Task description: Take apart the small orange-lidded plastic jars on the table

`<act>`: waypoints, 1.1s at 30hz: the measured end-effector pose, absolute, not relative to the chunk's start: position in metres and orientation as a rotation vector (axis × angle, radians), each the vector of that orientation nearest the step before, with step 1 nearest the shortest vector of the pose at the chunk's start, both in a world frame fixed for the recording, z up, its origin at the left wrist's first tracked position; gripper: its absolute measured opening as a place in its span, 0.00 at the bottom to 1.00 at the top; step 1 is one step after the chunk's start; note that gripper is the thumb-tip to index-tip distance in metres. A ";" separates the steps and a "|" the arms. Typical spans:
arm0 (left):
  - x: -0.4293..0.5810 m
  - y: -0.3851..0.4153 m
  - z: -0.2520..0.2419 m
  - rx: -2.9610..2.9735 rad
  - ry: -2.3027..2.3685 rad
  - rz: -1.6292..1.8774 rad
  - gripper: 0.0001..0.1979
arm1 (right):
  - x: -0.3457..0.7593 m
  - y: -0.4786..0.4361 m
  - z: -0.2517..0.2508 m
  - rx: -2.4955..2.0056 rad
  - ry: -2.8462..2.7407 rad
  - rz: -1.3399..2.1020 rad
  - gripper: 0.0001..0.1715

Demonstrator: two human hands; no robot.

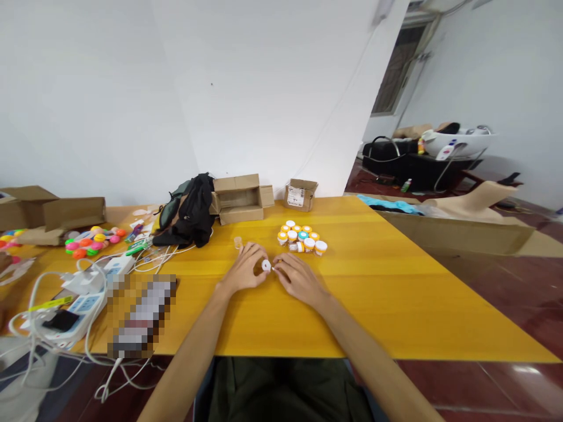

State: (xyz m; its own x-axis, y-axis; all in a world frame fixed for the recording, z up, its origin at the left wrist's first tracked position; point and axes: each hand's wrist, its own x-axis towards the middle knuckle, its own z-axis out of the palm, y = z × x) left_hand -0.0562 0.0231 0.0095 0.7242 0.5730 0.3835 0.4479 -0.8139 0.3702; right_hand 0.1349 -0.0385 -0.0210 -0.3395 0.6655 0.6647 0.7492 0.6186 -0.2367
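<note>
My left hand [246, 269] is closed with thumb and fingers on a small round white lid [266, 265] that has a dark spot at its middle. Close beside it, my right hand [299, 278] pinches a tiny white piece [273, 269], too small to name. A small clear cup [238, 242] stands just beyond my left fingers. Past my right hand sits a group of several small jars [303, 236] with white, orange and teal lids; one clear jar [295, 247] lies on its side.
An open cardboard box [240, 214] and a smaller box [300, 195] stand along the wall. To the left lie a black bag [193, 217], bright balls [93, 241], a power strip [88, 302] with tangled cables and a blurred phone [143, 316]. The yellow table [396, 305] extends right.
</note>
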 end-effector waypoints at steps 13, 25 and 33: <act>-0.063 0.029 0.005 2.708 0.888 0.648 0.09 | 0.136 -0.037 -0.022 -1.147 -2.093 -0.132 0.10; -0.048 0.022 0.001 2.673 0.856 0.651 0.08 | 0.137 -0.031 -0.028 -1.202 -2.038 -0.154 0.10; -0.045 0.022 0.001 2.718 0.846 0.658 0.08 | 0.137 -0.031 -0.030 -1.194 -2.041 -0.155 0.10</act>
